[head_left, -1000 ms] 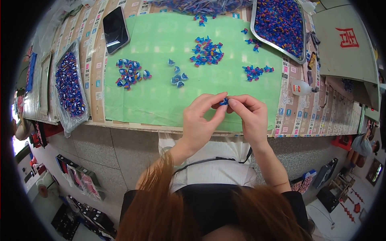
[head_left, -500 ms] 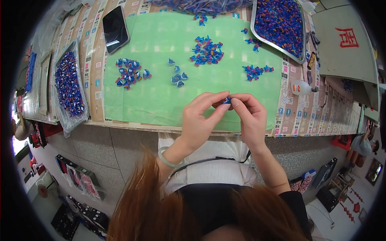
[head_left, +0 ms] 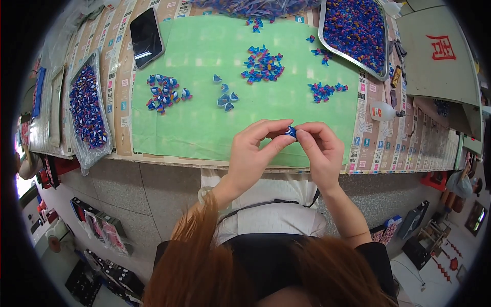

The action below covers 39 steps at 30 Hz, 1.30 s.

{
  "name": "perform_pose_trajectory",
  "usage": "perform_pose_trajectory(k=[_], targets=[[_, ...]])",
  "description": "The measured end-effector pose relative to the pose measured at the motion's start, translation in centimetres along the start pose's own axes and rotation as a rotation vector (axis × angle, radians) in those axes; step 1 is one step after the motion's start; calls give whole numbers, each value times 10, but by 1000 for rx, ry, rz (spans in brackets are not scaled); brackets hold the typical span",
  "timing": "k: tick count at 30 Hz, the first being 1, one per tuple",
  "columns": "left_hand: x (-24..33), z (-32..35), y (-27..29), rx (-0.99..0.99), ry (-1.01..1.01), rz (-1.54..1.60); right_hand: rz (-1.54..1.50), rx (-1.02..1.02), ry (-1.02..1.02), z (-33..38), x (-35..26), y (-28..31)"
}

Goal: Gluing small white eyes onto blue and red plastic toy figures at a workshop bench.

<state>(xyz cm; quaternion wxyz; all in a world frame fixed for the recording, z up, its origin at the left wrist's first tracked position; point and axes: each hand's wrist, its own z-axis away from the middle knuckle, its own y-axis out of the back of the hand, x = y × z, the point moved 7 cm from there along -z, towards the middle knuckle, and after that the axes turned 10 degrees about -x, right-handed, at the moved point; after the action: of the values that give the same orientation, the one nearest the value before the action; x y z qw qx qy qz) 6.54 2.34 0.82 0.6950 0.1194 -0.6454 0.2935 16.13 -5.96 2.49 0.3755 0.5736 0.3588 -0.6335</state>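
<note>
Because the small blue piece is so tiny, it could slip out if the fingers squeeze too hard or not quite straight. The left hand pinches it between thumb and first finger, with a round gap behind the tips. The right hand has its thumb and finger closed at the right end of the same piece, and its other fingers are curled in. How hard they press, I cannot tell.

The small blue piece is up over the green sheet, near the front edge of the worktop. If it drops, it might bounce off that edge onto the white cloth on the lap. Pushing too hard could also bend it or crack it, if it is thin. A bump from an arm could mix up the little heaps.

The small blue piece is dark, shiny blue, with a curved white mark on the side we see. Fingers cover the rest. A bit like it are the blue and white cups lying loose nearby. Farther left is a heap of blue, white and red pieces, and past the cups is a pile of blue and red bits.
</note>
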Motion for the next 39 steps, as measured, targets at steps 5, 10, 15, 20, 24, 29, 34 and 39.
perform_pose_trajectory(k=[5, 10, 15, 20, 24, 29, 34, 39], targets=[[8, -3, 0, -43, -34, 36, -472, 33, -177, 2, 20, 1], [-4, -3, -5, -80, 111, 421, -252, 27, -139, 6, -1, -2], [-10, 0, -7, -79, 138, 472, 85, -52, 50, 5, -15, 1], [-10, 1, -6, -103, 151, 405, 219, -94, 180, 8, -20, 1], [-12, 1, -8, -126, 196, 418, 266, -108, 214, 9, -21, 0], [-11, 0, -7, -129, 205, 395, 309, -43, 217, 9, -22, 2], [-11, 0, -7, -127, 191, 359, 339, -41, 268, 10, -24, 1], [-10, 1, -6, -123, 190, 352, 339, -33, 292, 10, -27, 0]])
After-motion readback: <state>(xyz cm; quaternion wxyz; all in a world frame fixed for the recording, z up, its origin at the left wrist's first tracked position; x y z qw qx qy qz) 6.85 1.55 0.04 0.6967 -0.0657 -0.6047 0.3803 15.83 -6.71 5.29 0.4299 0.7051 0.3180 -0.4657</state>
